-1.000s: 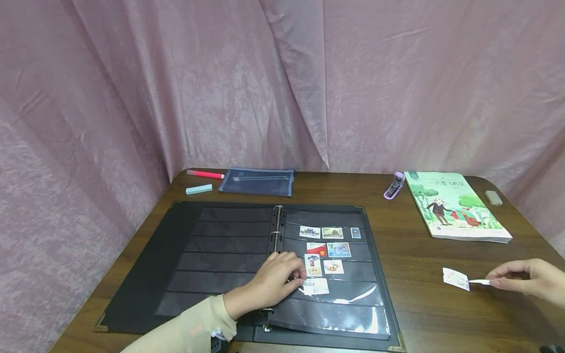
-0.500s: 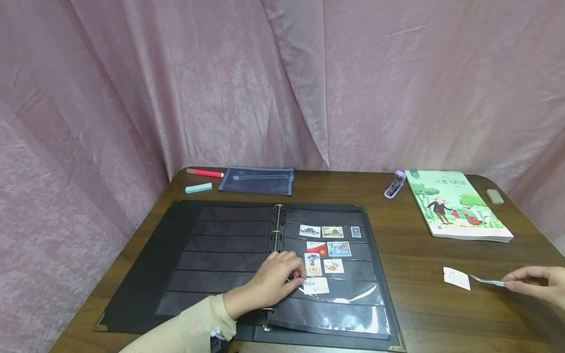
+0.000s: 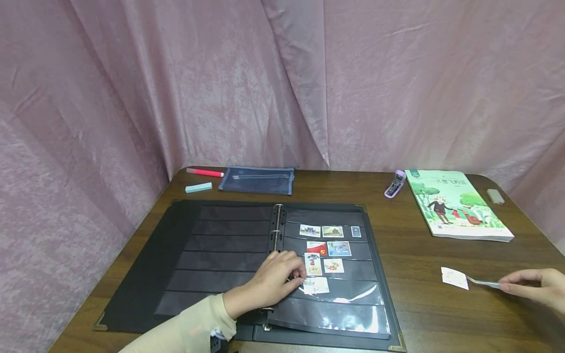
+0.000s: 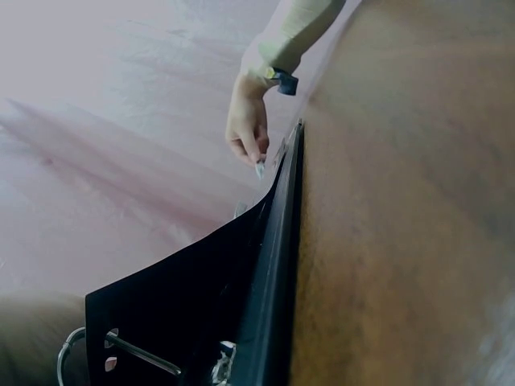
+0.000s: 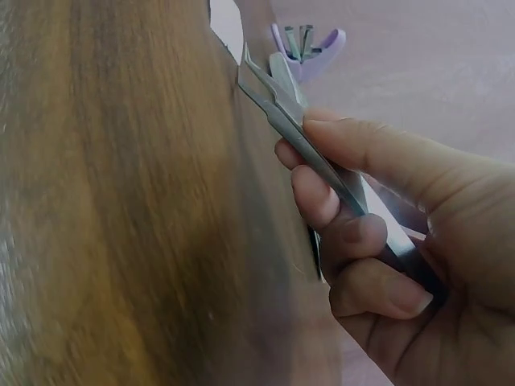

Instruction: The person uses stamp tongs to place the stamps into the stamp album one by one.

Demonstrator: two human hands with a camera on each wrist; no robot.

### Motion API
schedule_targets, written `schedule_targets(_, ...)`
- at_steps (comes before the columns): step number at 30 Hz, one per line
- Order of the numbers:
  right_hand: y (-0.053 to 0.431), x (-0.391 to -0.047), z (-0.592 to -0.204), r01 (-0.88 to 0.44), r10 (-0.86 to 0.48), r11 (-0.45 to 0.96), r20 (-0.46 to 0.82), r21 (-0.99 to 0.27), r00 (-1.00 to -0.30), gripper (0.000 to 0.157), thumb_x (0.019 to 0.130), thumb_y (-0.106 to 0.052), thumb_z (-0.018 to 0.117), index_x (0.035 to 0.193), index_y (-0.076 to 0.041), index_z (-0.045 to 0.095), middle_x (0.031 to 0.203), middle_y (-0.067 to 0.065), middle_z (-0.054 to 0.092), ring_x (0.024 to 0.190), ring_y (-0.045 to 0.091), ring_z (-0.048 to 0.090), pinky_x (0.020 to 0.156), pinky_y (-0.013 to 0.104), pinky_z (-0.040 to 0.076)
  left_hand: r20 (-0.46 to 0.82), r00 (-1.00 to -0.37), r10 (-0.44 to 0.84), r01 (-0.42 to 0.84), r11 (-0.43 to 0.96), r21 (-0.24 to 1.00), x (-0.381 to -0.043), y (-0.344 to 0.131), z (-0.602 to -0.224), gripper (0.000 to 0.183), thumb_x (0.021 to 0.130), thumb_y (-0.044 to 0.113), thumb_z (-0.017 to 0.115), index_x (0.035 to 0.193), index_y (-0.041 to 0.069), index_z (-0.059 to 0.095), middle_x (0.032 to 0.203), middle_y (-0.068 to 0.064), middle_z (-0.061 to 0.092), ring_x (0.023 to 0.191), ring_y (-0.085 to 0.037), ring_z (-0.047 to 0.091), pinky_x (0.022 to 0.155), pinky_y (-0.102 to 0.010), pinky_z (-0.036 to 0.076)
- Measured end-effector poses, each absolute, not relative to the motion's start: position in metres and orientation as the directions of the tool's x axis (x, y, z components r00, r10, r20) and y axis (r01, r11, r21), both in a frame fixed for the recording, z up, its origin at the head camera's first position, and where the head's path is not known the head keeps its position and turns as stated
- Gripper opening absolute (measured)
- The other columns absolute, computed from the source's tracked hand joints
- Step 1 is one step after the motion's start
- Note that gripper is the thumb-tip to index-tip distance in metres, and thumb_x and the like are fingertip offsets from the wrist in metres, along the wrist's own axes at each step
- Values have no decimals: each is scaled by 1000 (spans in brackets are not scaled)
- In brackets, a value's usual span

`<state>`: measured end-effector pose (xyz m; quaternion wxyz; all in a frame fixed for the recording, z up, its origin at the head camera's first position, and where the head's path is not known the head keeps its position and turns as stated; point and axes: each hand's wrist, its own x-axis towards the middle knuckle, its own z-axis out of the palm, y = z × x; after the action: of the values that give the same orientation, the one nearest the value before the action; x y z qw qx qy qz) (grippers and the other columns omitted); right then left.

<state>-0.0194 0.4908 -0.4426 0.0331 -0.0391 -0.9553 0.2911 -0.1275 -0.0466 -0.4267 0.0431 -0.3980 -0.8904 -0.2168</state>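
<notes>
In the head view my right hand (image 3: 531,284) holds a pair of metal tweezers (image 5: 298,137) between thumb and fingers. The bent tips meet the right edge of a small pale stamp (image 3: 454,278) over the table, also at the top of the right wrist view. My left hand (image 3: 271,282) rests with bent fingers on the right page of a black ring-binder stamp album (image 3: 212,269). Its fingertips lie at the left edge of a whitish stamp (image 3: 316,286) in a clear strip; whether they pinch anything I cannot tell. Several stamps (image 3: 334,266) fill strips above.
A green picture book (image 3: 459,206) lies at the back right, with a purple-rimmed gadget (image 3: 395,185) left of it and a pale eraser-like block (image 3: 495,196) to its right. Behind the album are a blue zip pouch (image 3: 257,181), a pink marker (image 3: 205,172) and a light-blue stick (image 3: 198,188).
My right hand has drawn back to the right with the tweezers, then come slightly left again. The pale stamp has shifted a little left since half a second ago. The left hand stays put.
</notes>
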Motion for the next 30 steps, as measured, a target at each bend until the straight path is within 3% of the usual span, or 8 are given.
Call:
schedule_targets(5, 485, -20, -438, 68, 83, 828, 2, -556, -997, 12, 79, -14, 66, 84, -4, 68, 75, -27, 61, 70, -16, 44, 57, 12, 32, 242, -680, 692, 726, 591, 351, -127, -46, -426, 9, 79, 26, 66, 80, 27, 57, 76, 15, 48, 74, 0, 43, 71, -19, 30)
schedule_targets(8, 481, -20, -436, 54, 65, 805, -3, -591, -998, 5, 79, -11, 65, 82, -11, 69, 70, -25, 58, 58, -8, 43, 48, 18, 33, 236, -681, 693, 725, 592, 353, -127, -46, -425, 9, 80, 26, 66, 80, 27, 57, 76, 15, 48, 74, 0, 43, 71, -19, 30)
schedule_targets(11, 478, -19, -432, 40, 30, 782, -26, -622, -999, 11, 81, -9, 63, 79, -19, 69, 64, -20, 54, 46, 5, 37, 40, 25, 30, 233, -683, 692, 722, 594, 354, -127, -45, -424, 9, 80, 26, 66, 80, 27, 57, 76, 14, 48, 74, 0, 43, 71, -19, 30)
schedule_targets(13, 476, -19, -429, 23, -2, 777, -38, -629, -999, 14, 82, -8, 62, 78, -20, 69, 61, -17, 51, 43, 6, 35, 38, 27, 29, 233, -684, 691, 721, 594, 355, -127, -45, -424, 9, 80, 26, 66, 80, 26, 57, 76, 14, 48, 74, 0, 43, 71, -19, 30)
schedule_targets(18, 473, -22, -429, -57, -79, 770, -6, -636, -997, 16, 81, -4, 61, 78, -17, 69, 62, -20, 52, 51, 1, 39, 43, 25, 28, 236, -685, 689, 721, 595, 357, -127, -46, -425, 9, 80, 25, 66, 80, 26, 57, 75, 14, 48, 74, 0, 43, 71, -19, 30)
schedule_targets(24, 473, -27, -432, -260, -251, 675, 117, -691, -961, 25, 77, 9, 59, 80, -14, 68, 75, -19, 64, 69, -11, 51, 56, 11, 36, 238, -684, 689, 722, 593, 357, -126, -46, -425, 9, 79, 25, 66, 80, 26, 57, 75, 14, 48, 74, 0, 42, 71, -19, 30)
schedule_targets(30, 472, -30, -429, -322, -331, 625, 132, -711, -934, 27, 78, 12, 56, 85, -12, 67, 79, -16, 65, 71, -9, 54, 58, 13, 42, 235, -684, 690, 722, 594, 355, -127, -46, -425, 9, 79, 25, 66, 80, 27, 58, 76, 15, 48, 74, 0, 43, 71, -19, 30)
